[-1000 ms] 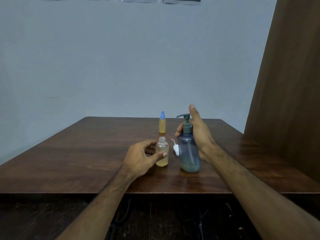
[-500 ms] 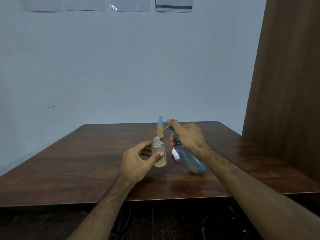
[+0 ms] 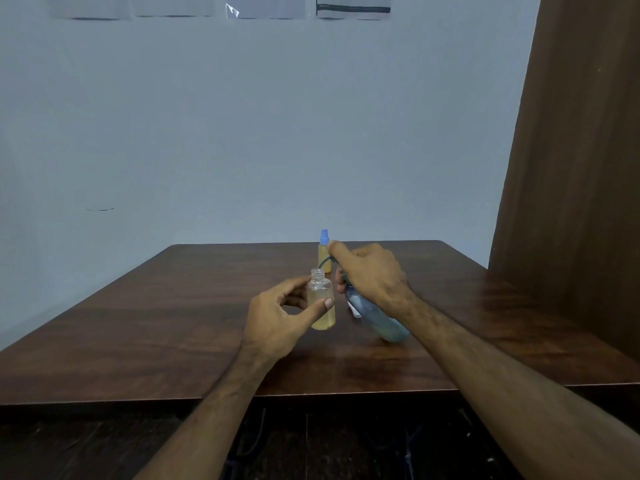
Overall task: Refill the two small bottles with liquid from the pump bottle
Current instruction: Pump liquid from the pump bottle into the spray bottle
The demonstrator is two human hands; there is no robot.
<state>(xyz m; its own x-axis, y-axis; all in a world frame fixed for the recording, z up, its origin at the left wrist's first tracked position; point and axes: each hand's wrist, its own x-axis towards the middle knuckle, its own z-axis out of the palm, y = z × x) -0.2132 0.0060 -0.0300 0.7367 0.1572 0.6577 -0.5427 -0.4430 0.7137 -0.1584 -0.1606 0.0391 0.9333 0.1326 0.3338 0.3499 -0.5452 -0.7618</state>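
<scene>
The left hand (image 3: 277, 317) pinches the small clear uncapped bottle of amber liquid (image 3: 321, 301) between thumb and fingers, upright near the middle of the dark wooden table (image 3: 173, 323), while the right hand (image 3: 369, 275) is wrapped around the neck and pump head of the grey-blue translucent pump bottle (image 3: 377, 320). A second ago that pump bottle stood upright; now it is tipped, spout (image 3: 323, 263) leaning over the open mouth, so dispensing looks ready to begin. The capped, blue-topped small bottle (image 3: 324, 251) stands just behind, close to the right knuckles. The table's edges lie well away on every side.
</scene>
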